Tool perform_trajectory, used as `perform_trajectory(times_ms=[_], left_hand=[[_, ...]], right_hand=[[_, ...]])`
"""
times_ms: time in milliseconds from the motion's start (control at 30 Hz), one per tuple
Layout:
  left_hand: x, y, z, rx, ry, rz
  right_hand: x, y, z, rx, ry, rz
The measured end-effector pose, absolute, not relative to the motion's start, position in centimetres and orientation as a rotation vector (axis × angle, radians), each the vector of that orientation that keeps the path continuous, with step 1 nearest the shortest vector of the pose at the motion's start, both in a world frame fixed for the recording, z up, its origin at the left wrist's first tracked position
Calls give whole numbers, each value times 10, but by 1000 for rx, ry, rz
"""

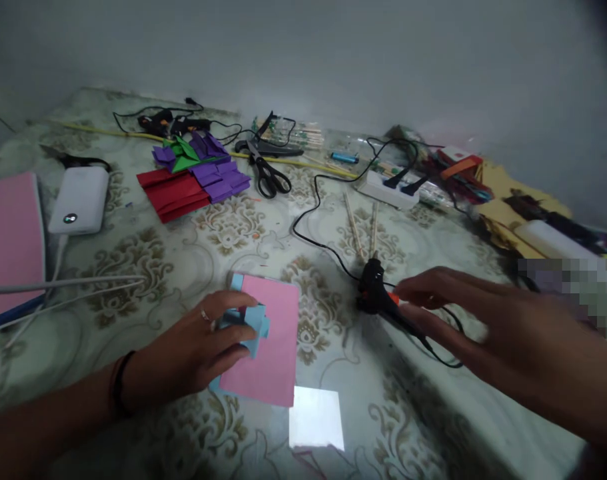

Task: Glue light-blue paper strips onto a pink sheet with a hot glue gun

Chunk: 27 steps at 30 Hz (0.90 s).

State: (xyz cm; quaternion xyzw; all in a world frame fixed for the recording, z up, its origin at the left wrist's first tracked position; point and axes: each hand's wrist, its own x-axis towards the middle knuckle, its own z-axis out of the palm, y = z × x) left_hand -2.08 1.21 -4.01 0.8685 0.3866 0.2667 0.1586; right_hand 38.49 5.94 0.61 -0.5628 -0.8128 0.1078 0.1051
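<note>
My left hand (210, 340) pinches a folded light blue paper piece (254, 327) above a pink paper sheet (278, 353). Light blue paper shows along the sheet's left edge. On the right, a black hot glue gun (376, 293) with an orange trigger rests on the table, its nozzle pointing away from me. My right hand (463, 320) is beside its handle, thumb and fingers apart at the trigger; whether they touch it I cannot tell. Two wooden sticks (374, 223) lie just past the nozzle.
Folded red paper (176, 193) and purple paper (220, 180) lie near black scissors (268, 177). A white power strip (390, 190) stands behind the glue gun, whose cord loops across the table. At left are a white power bank (80, 200) with cables and another pink sheet (10, 247).
</note>
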Motion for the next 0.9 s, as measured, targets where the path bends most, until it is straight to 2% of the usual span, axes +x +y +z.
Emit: perform_trajectory(times_ms=[133, 367, 533, 667, 900], left_hand=[[-20, 10, -43, 2393, 1124, 751], [-17, 12, -43, 2196, 1115, 789], [-14, 18, -32, 2156, 1129, 691], [-14, 25, -23, 2213, 1120, 590], [2, 33, -24, 2197, 1144, 703]], right_hand=[[366, 105, -2, -1762, -2580, 368], [372, 104, -24, -1747, -2482, 525], [365, 111, -15, -1867, -2476, 501], [355, 105, 1, -1789, -2295, 459], [279, 79, 10, -1381, -2036, 1038]])
